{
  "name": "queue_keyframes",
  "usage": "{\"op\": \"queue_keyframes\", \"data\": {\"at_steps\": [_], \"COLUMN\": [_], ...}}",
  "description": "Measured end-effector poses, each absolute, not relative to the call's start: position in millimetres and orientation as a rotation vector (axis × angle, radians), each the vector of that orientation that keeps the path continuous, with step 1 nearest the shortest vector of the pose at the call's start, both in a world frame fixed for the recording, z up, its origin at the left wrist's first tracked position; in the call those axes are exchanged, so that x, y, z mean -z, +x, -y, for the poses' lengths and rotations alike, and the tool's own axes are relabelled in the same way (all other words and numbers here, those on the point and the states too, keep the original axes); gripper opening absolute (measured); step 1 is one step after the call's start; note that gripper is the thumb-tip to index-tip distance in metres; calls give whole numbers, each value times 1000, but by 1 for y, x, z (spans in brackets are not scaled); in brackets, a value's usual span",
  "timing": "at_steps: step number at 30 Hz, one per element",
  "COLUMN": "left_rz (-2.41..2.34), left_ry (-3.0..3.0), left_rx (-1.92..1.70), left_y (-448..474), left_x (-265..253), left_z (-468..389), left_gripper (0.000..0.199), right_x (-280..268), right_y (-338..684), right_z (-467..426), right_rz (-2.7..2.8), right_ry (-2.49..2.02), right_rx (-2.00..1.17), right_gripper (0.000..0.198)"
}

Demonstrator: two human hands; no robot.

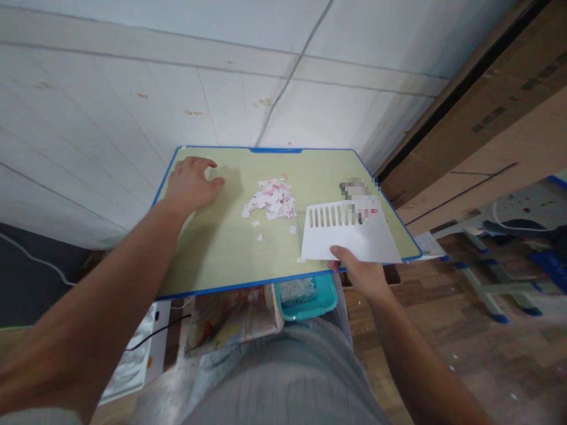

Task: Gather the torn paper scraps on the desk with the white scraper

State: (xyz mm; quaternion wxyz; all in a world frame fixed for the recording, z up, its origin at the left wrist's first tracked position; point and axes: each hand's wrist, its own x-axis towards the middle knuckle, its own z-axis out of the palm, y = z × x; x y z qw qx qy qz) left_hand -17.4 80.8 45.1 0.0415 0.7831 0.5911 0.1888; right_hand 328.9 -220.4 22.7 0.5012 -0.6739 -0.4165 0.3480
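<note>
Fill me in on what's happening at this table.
A person's right hand grips the near edge of a flat white sheet with a row of slots. The left hand, fingers curled, holds nothing. Between them, a loose pile of small white and pinkish scraps lies on the pale yellow-green, blue-edged tabletop.

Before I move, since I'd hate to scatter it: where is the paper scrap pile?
In the head view, the paper scrap pile lies near the middle of the table, right of the left hand and left of the white slotted sheet.
</note>
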Motion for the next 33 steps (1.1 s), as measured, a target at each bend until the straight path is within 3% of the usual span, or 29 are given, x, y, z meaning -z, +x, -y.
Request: {"op": "queue_keyframes", "data": {"at_steps": [7, 12, 17, 33], "left_rz": [-2083, -2088, -2063, -2028], "left_ry": [2122, 2190, 2198, 2187], "left_rx": [-426, -446, -455, -477], "left_y": [-59, -43, -42, -45], "left_x": [-34, -37, -39, -37], "left_z": [-54, -46, -45, -46], "left_gripper": [86, 75, 66, 67], "right_x": [-20, -28, -30, -32], "right_y": [335, 336, 335, 337], "right_z": [223, 222, 221, 225], "right_rz": [1038, 1029, 1087, 1045], "right_ry": [-1615, -1579, -1558, -1592], "right_rx": [-890, -937, -922, -931], "right_gripper": [42, 34, 39, 41]}}
